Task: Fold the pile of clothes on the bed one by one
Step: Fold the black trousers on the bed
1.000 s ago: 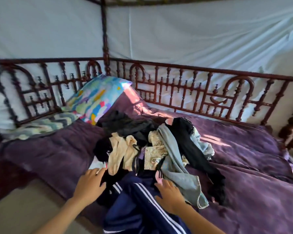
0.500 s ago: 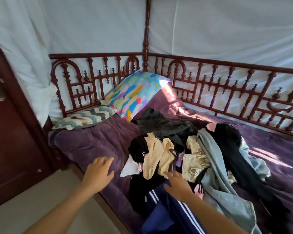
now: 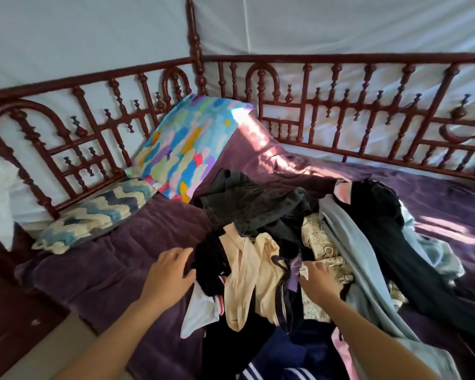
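Note:
A loose pile of clothes lies on the purple bed cover (image 3: 115, 259). Its parts include a beige garment (image 3: 247, 272), a dark grey one (image 3: 252, 204), a grey-blue one (image 3: 351, 259), a cream patterned cloth (image 3: 321, 242), a long black piece (image 3: 381, 231) and a navy white-striped garment (image 3: 299, 360) at the near edge. My left hand (image 3: 170, 272) hovers with fingers spread at the pile's left edge, by a black piece (image 3: 211, 259). My right hand (image 3: 318, 281) lies on the pile's middle, fingertips at a small purple scrap (image 3: 294, 272).
A colourful pillow (image 3: 187, 149) leans in the bed's far corner and a blue zigzag cushion (image 3: 93, 215) lies to its left. A carved red-brown railing (image 3: 340, 111) runs along the back and left side, with white cloth behind it. The floor (image 3: 39, 352) shows at lower left.
The view has swung right and closer to the pile. My left hand moved right to the pile's edge, and my right hand moved forward from the navy garment onto the pile's middle.

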The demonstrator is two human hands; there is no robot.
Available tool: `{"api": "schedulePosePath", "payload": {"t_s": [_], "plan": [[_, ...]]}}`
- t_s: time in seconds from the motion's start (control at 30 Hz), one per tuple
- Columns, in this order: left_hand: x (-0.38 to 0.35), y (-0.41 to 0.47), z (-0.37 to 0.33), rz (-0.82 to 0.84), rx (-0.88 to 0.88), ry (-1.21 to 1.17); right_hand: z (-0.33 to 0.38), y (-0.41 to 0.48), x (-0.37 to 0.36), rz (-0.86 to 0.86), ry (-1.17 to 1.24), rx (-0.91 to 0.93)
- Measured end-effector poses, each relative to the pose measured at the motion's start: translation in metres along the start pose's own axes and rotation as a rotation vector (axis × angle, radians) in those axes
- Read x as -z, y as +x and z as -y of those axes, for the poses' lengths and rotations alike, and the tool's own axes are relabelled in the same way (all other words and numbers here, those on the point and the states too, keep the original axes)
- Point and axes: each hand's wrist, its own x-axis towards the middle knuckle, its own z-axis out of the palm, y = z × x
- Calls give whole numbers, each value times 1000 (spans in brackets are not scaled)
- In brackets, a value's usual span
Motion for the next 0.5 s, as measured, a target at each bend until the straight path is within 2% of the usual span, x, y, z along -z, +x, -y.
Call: {"api": "schedulePosePath", "payload": {"t_s": [0.17,0.3,0.5], "plan": [[-39,34,1,102,-34,-72,1,-2,-10,33,-65,-37],[-68,60,-15,229,-162,-118,-18,-22,0,1,-119,-141],[-90,98,-37,336,-378,-138,-45,-64,29,-111,-174,-409]]}}
